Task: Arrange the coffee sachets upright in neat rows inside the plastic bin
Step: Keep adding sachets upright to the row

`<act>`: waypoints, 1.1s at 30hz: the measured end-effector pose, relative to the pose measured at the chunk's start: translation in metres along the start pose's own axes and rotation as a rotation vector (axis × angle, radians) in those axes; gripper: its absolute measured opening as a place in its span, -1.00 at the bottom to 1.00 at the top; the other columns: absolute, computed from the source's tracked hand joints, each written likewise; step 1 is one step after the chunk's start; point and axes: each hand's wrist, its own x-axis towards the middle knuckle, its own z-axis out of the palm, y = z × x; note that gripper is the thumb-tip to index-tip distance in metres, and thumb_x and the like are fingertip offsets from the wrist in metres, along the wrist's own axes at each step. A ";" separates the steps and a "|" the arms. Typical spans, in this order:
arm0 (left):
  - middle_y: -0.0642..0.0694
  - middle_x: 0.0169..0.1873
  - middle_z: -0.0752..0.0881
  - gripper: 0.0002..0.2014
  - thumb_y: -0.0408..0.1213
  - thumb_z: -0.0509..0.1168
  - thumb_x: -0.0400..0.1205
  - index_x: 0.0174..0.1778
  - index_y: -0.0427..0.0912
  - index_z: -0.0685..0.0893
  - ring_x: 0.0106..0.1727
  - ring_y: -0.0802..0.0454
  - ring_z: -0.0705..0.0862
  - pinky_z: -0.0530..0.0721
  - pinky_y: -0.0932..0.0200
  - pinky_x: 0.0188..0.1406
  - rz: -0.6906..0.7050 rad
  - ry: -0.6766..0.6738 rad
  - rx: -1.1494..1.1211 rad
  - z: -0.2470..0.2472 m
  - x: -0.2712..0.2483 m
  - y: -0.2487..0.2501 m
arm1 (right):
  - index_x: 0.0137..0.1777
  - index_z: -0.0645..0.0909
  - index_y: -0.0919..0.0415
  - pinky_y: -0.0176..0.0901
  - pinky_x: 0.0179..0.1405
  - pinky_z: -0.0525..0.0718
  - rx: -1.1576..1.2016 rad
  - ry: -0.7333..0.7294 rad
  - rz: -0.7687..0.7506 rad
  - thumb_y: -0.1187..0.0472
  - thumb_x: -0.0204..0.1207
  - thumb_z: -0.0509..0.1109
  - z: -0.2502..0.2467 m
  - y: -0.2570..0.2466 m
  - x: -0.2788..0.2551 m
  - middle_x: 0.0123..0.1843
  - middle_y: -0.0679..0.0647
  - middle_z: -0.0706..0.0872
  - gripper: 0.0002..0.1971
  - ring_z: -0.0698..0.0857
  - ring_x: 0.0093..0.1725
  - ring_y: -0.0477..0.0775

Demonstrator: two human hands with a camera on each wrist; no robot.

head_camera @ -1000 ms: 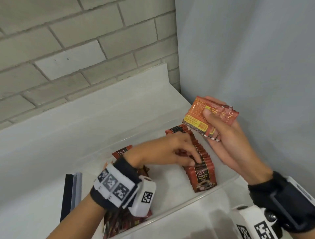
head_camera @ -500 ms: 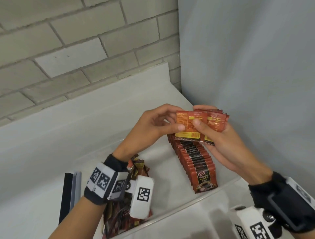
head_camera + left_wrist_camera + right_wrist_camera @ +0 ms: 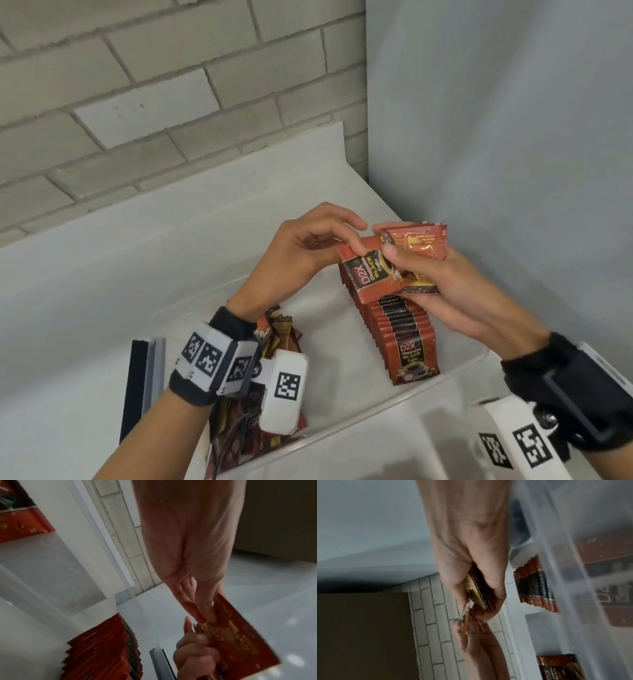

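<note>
- Two hands met above the plastic bin [image 3: 455, 375] in the head view: the right hand [image 3: 442, 291] clutched a small stack of sachets [image 3: 416, 245], and the left hand [image 3: 305, 253] pinched the front sachet [image 3: 368, 274]. Below the grip, a row of sachets [image 3: 400, 322] stood upright in the bin; loose sachets [image 3: 281, 329] lay under the left wrist.
- Left wrist: fingertips [image 3: 204, 614] nipped the sachet's edge.
- Right wrist: fingers [image 3: 494, 595] wrapped the stack.

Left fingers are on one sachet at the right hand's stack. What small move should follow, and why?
Probably draw that front sachet free with the left hand and stand it against the row in the bin. The right hand grips the remaining stack, and the row leans neatly along the bin's right side.
</note>
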 end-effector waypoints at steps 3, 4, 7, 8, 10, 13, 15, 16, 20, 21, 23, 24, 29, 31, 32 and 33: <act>-0.15 0.03 0.66 -0.80 -0.51 0.29 0.62 -0.12 -0.19 0.80 0.13 0.07 0.66 0.71 0.19 -0.07 -0.030 0.009 0.042 -0.001 0.000 -0.002 | 0.24 0.65 0.17 -0.12 0.01 0.78 0.002 0.027 -0.012 0.29 0.37 0.44 -0.002 0.000 0.001 0.07 0.19 0.82 -0.61 0.81 0.04 0.13; -0.14 0.01 0.67 -0.78 -0.53 0.25 0.65 -0.08 -0.22 0.80 0.11 0.06 0.67 0.71 0.18 -0.05 -0.035 0.004 0.062 -0.001 -0.001 -0.002 | 0.23 0.65 0.17 -0.11 0.03 0.78 0.000 0.036 -0.017 0.30 0.36 0.45 -0.002 0.000 0.001 0.08 0.19 0.82 -0.60 0.81 0.06 0.14; -0.09 -0.05 0.76 -0.67 -0.58 0.09 0.69 0.05 -0.26 0.76 0.07 0.01 0.73 0.71 0.13 0.02 -0.093 0.012 0.071 0.002 -0.002 -0.001 | 0.28 0.61 0.20 -0.08 0.02 0.79 0.004 0.074 -0.034 0.33 0.36 0.45 -0.003 0.001 0.001 0.09 0.19 0.82 -0.55 0.80 0.09 0.16; -0.10 -0.04 0.77 -0.67 -0.55 0.07 0.67 0.08 -0.26 0.74 0.07 -0.01 0.74 0.72 0.08 0.04 -0.107 0.017 0.058 0.003 -0.002 0.000 | 0.30 0.59 0.21 -0.08 0.00 0.79 0.013 0.084 -0.041 0.34 0.36 0.45 -0.003 0.001 0.001 0.09 0.19 0.82 -0.54 0.81 0.09 0.16; -0.14 0.01 0.76 -0.74 -0.45 0.15 0.66 0.11 -0.23 0.72 0.11 -0.09 0.73 0.73 -0.01 0.07 -0.118 0.017 0.038 0.005 -0.002 0.002 | 0.30 0.59 0.18 -0.07 -0.04 0.80 0.029 0.095 -0.059 0.36 0.35 0.45 -0.004 0.001 0.002 0.07 0.19 0.82 -0.53 0.81 0.08 0.18; -0.20 0.10 0.72 -0.77 -0.37 0.38 0.60 0.17 -0.16 0.69 0.11 -0.20 0.73 0.75 -0.04 0.06 -0.161 0.002 0.033 0.009 -0.003 0.005 | 0.26 0.60 0.17 -0.08 -0.04 0.80 0.062 0.105 -0.087 0.41 0.34 0.44 -0.005 0.002 0.002 0.05 0.20 0.83 -0.55 0.81 0.06 0.17; -0.19 0.10 0.74 -0.69 -0.40 0.45 0.51 0.17 -0.18 0.69 0.10 -0.22 0.72 0.76 -0.09 0.07 -0.184 -0.003 0.031 0.011 -0.002 0.005 | 0.18 0.61 0.23 -0.08 -0.03 0.80 0.065 0.098 -0.102 0.46 0.37 0.42 -0.004 0.002 0.001 0.02 0.20 0.83 -0.64 0.81 0.04 0.16; -0.16 0.09 0.76 -0.68 -0.44 0.46 0.50 0.17 -0.19 0.70 0.10 -0.19 0.73 0.76 -0.09 0.08 -0.183 -0.001 0.038 0.012 -0.002 0.005 | 0.10 0.62 0.25 -0.09 -0.03 0.79 0.077 0.100 -0.117 0.46 0.37 0.41 -0.004 0.001 0.001 -0.02 0.18 0.83 -0.70 0.82 0.01 0.13; -0.11 0.06 0.80 -0.63 -0.50 0.44 0.50 0.22 -0.17 0.72 0.12 -0.01 0.76 0.75 0.13 0.04 -0.196 -0.062 0.040 0.011 -0.004 0.010 | -0.02 0.59 0.18 -0.07 0.12 0.70 0.334 0.182 -0.245 0.26 0.46 0.42 -0.009 0.000 0.004 -0.17 0.11 0.68 -0.88 0.70 -0.18 -0.01; -0.07 0.00 0.82 -0.62 -0.51 0.45 0.50 0.24 -0.19 0.72 0.08 0.05 0.77 0.73 0.22 0.00 -0.202 -0.115 0.065 0.013 -0.004 0.010 | -0.02 0.59 0.16 -0.08 0.13 0.70 0.385 0.214 -0.262 0.20 0.52 0.40 -0.011 0.000 0.004 -0.18 0.10 0.66 -0.91 0.67 -0.20 -0.02; 0.06 -0.13 0.81 -0.61 -0.52 0.47 0.49 0.25 -0.28 0.72 -0.06 0.20 0.75 0.64 0.37 -0.08 -0.201 -0.247 0.134 0.020 -0.003 0.010 | -0.02 0.59 0.16 -0.12 0.05 0.71 0.417 0.262 -0.283 0.13 0.57 0.37 -0.013 0.000 0.005 -0.20 0.10 0.64 -0.89 0.65 -0.23 -0.02; 0.08 -0.14 0.79 -0.61 -0.51 0.48 0.48 0.25 -0.32 0.72 -0.12 0.25 0.72 0.62 0.37 -0.08 -0.180 -0.324 0.179 0.024 -0.002 0.009 | -0.02 0.59 0.16 -0.14 0.02 0.72 0.420 0.271 -0.288 0.12 0.58 0.37 -0.014 0.001 0.005 -0.21 0.10 0.64 -0.88 0.65 -0.23 -0.02; -0.13 -0.14 0.75 -0.62 -0.35 0.50 0.50 0.25 -0.22 0.73 -0.25 0.12 0.62 0.63 0.03 -0.16 0.005 -0.636 0.482 0.046 0.006 -0.015 | 0.00 0.59 0.18 -0.09 0.10 0.68 0.410 0.297 -0.280 0.08 0.57 0.39 -0.013 0.002 0.007 -0.20 0.10 0.66 -0.83 0.68 -0.18 0.00; -0.13 -0.22 0.65 -0.63 -0.34 0.49 0.50 0.25 -0.21 0.73 -0.26 0.14 0.50 0.56 0.14 -0.22 0.060 -0.701 0.560 0.052 0.007 -0.027 | 0.02 0.57 0.18 -0.08 0.13 0.69 0.435 0.285 -0.284 0.08 0.53 0.41 -0.013 0.002 0.006 -0.20 0.11 0.65 -0.80 0.67 -0.17 0.00; -0.11 -0.25 0.59 -0.63 -0.35 0.48 0.50 0.25 -0.21 0.74 -0.25 0.15 0.44 0.51 0.21 -0.23 0.092 -0.724 0.594 0.054 0.006 -0.032 | 0.02 0.57 0.19 -0.06 0.16 0.70 0.440 0.279 -0.285 0.07 0.50 0.42 -0.013 0.002 0.006 -0.21 0.11 0.65 -0.78 0.67 -0.17 0.01; -0.08 -0.27 0.52 -0.64 -0.35 0.48 0.50 0.24 -0.21 0.75 -0.22 0.17 0.37 0.45 0.26 -0.22 0.124 -0.738 0.621 0.057 0.005 -0.037 | 0.02 0.57 0.19 -0.04 0.19 0.68 0.435 0.277 -0.284 0.07 0.47 0.42 -0.012 0.001 0.005 -0.21 0.11 0.66 -0.76 0.67 -0.17 0.01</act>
